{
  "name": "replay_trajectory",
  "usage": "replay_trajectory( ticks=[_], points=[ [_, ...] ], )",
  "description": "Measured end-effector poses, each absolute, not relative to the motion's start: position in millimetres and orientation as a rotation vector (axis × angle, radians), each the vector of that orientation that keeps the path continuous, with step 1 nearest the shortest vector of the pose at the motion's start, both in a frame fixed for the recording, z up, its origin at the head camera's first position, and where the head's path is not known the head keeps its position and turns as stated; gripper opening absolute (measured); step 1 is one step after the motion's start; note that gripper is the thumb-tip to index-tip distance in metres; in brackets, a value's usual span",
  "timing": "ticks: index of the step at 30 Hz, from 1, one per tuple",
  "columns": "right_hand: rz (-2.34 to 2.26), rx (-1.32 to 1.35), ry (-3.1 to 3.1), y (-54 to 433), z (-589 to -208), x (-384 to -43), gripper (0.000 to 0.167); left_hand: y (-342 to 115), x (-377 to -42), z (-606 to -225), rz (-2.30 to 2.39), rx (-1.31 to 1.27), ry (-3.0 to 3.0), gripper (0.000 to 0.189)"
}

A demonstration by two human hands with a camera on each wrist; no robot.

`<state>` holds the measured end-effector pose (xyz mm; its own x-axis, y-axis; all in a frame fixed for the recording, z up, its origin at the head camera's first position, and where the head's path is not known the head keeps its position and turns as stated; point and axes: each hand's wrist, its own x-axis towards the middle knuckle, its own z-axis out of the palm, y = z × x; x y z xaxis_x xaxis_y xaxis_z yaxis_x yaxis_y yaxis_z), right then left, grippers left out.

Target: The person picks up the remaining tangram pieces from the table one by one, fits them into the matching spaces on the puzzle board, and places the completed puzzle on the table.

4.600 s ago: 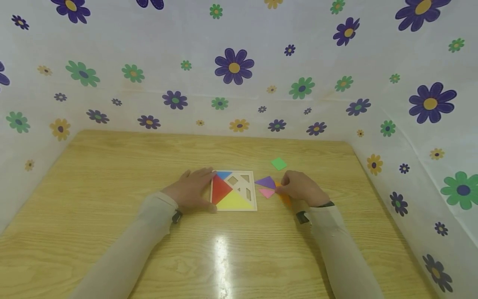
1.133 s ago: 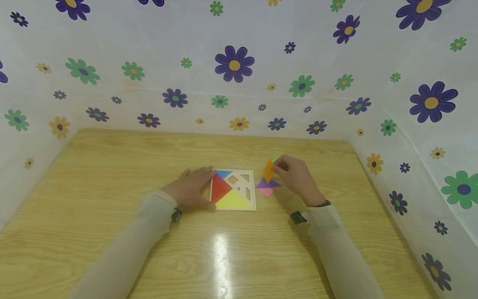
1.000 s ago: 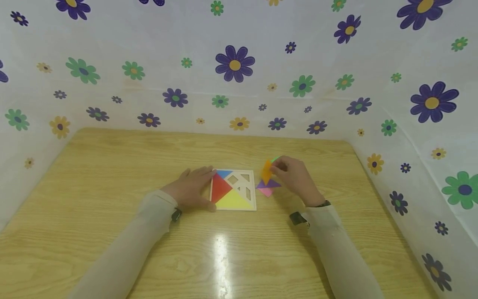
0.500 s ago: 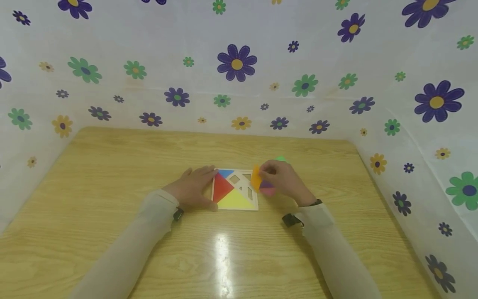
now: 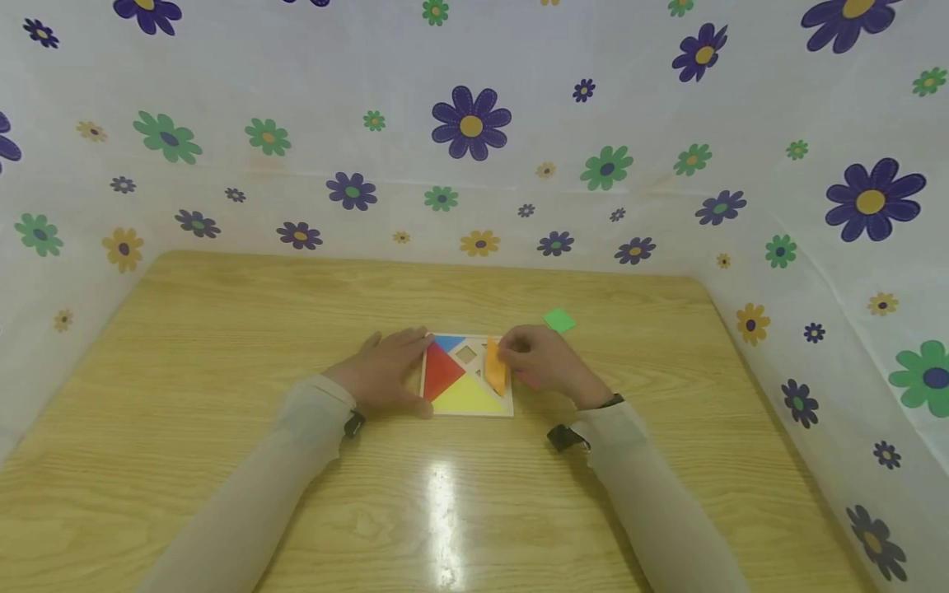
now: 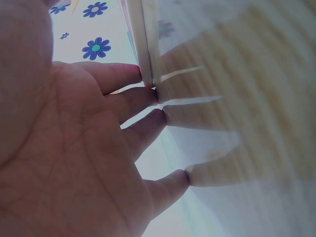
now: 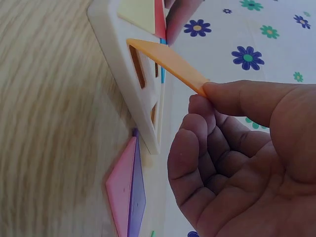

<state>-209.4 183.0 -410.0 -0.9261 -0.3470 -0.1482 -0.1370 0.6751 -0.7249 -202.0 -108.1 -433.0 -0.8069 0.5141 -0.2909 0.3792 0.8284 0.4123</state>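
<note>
My right hand [image 5: 549, 362] pinches an orange parallelogram tangram piece [image 7: 170, 61] between thumb and fingertips. The piece is tilted over the right side of a pale tangram board [image 7: 109, 44], its lower end at the edge of a long slot. In the board lie a blue triangle [image 5: 448, 343], a red triangle [image 5: 441, 372] and a yellow triangle [image 5: 469, 397]; a square recess [image 5: 466, 355] shows beside them. My left hand [image 5: 381, 375] rests on the table with its fingers spread, index fingertip and thumb at the board's left corners.
Right of the board, a pink piece [image 7: 118, 185] and a purple piece [image 7: 137, 197] lie against each other, mostly behind the right hand in the head view. A green square [image 5: 559, 319] lies farther back. Flower-patterned cloth [image 5: 296, 189] encloses the wooden table [image 5: 296, 305].
My right hand has picked up the orange piece from the table right of the board and carried it left over the board. The left hand has stayed at the board's left edge.
</note>
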Motion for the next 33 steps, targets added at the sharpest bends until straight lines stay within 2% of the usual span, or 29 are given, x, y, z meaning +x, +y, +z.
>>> replay_trajectory(
  ticks=[33],
  points=[
    [-0.7, -0.367, 2.677, 172.9, -414.7, -200.4, 0.011, -109.0, -201.8, -435.1, 0.462, 0.671, 2.619, 0.114]
  ],
)
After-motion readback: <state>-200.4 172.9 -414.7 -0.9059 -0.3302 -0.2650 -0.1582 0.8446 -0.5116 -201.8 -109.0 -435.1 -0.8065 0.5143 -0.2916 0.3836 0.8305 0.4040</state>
